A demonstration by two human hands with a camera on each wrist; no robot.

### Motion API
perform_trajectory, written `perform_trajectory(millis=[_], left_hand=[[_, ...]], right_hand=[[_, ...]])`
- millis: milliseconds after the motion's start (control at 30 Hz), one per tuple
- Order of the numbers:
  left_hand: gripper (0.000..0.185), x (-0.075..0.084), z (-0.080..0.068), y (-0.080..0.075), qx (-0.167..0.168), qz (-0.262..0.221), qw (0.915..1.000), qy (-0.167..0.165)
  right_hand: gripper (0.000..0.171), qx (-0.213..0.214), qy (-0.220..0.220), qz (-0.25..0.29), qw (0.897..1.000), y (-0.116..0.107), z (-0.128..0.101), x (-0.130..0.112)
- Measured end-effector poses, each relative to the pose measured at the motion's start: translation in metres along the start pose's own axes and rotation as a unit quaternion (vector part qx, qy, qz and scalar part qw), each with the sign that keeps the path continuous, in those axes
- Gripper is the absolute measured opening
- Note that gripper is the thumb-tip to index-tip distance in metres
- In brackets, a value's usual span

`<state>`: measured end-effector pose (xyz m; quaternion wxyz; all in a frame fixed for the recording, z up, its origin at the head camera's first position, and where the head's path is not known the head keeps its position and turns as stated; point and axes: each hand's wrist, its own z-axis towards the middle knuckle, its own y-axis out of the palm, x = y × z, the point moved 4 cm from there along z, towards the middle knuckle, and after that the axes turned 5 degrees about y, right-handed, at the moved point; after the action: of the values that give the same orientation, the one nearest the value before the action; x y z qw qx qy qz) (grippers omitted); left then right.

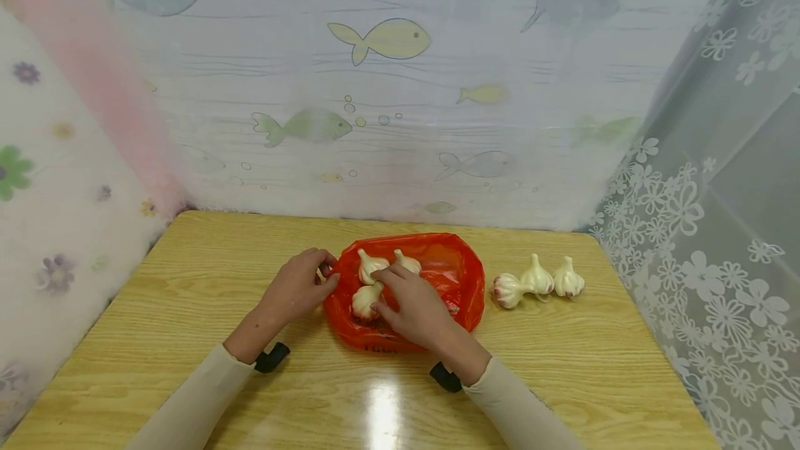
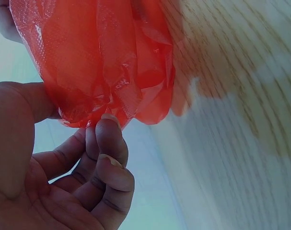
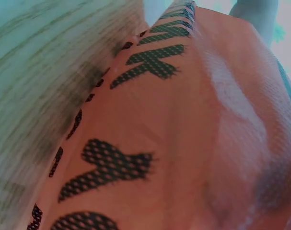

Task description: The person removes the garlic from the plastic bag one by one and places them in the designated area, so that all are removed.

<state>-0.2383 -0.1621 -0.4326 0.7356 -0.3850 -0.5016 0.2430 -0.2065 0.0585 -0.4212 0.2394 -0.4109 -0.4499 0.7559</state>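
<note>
A red plastic bag (image 1: 471,283) lies with its mouth spread wide on the table. Three pale garlic bulbs show inside its left half: one at the back left (image 1: 370,268), one behind the fingers (image 1: 409,262), one in front (image 1: 364,303). My left hand (image 1: 301,287) pinches the bag's left edge; in the left wrist view its fingertips meet the red film (image 2: 87,57). Over the bag's middle, my right hand (image 1: 412,304) holds the front bulb near its stem, between thumb and fingers. The right wrist view shows only the bag's printed side (image 3: 150,110).
Three more garlic bulbs (image 1: 536,275) stand in a group right of the bag on the wooden table (image 1: 187,283). A fish-patterned curtain (image 1: 400,158) hangs at the table's back edge, and a flowered lace curtain (image 1: 706,283) runs along the right side.
</note>
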Motion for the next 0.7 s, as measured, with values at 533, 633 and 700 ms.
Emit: perform_trajectory(millis=[533,633,700], left_hand=[[0.017,0.0006,-0.0001,-0.0010,-0.001,0.002,1.0000,-0.001],[0.017,0.0005,-0.0001,-0.0010,-0.003,0.003,1.0000,-0.002],[0.018,0.0004,-0.0001,-0.0009,-0.004,0.003,1.0000,-0.003]], right_hand=[[0.032,0.000,-0.001,0.008,1.000,0.0062,-0.0021,0.0016],[0.031,0.002,-0.003,0.012,1.000,0.0061,-0.0021,0.0018],[0.031,0.004,-0.002,0.012,1.000,0.0059,-0.0024,0.0020]])
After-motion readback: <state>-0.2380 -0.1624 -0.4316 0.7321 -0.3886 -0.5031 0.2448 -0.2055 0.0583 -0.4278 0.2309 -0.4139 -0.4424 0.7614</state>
